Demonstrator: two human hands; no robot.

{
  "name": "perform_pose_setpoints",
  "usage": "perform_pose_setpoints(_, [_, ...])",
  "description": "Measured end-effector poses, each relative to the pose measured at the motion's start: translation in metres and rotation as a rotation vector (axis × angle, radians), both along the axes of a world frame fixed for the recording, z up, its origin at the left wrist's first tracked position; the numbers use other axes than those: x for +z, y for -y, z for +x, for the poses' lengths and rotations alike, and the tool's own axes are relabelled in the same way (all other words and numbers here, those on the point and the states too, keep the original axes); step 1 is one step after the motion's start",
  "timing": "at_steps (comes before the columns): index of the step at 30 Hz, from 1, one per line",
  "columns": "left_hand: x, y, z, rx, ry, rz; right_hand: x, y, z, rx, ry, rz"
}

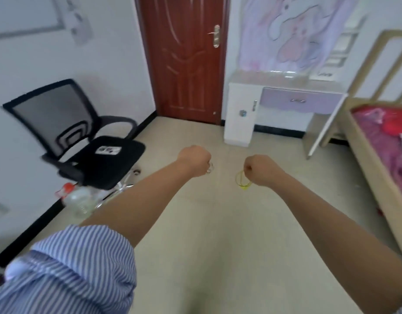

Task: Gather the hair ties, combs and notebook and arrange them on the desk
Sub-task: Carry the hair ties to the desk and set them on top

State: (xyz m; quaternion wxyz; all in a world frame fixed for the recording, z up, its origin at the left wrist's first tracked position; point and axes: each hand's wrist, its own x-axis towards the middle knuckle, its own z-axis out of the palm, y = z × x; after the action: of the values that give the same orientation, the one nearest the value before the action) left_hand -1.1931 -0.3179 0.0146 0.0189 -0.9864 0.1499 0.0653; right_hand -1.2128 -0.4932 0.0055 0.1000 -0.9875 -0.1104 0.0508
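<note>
Hair ties hang from both fists: thin yellow elastic loops [242, 180] dangle under the right hand [262, 169], which is curled tight around them, while the left hand [194, 160] is closed on something small, pale and glassy-looking [210, 168], too blurred to name. Both bare forearms reach out over smooth beige floor [218, 234], the left from a rolled blue-striped sleeve [77, 268]. Far right stands the white desk [240, 114] with a glossy top and lilac drawer; a black mesh chair [82, 141] sits left.

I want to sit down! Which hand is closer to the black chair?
Left. The left hand is just right of the black chair, near its seat. The right hand, holding a yellow hair tie, is farther right, toward the bed.
</note>
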Motion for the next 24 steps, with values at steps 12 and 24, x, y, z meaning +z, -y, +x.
perform_pose_setpoints(12, [0.017, 0.238, 0.345, -0.235, 0.116, -0.224, 0.038, 0.243, 0.291, -0.223, 0.107, 0.026])
perform_pose_setpoints(24, [-0.011, 0.422, 0.649, -0.243, 0.306, -0.026, 0.006, 0.405, 0.618, -0.217, 0.263, -0.144])
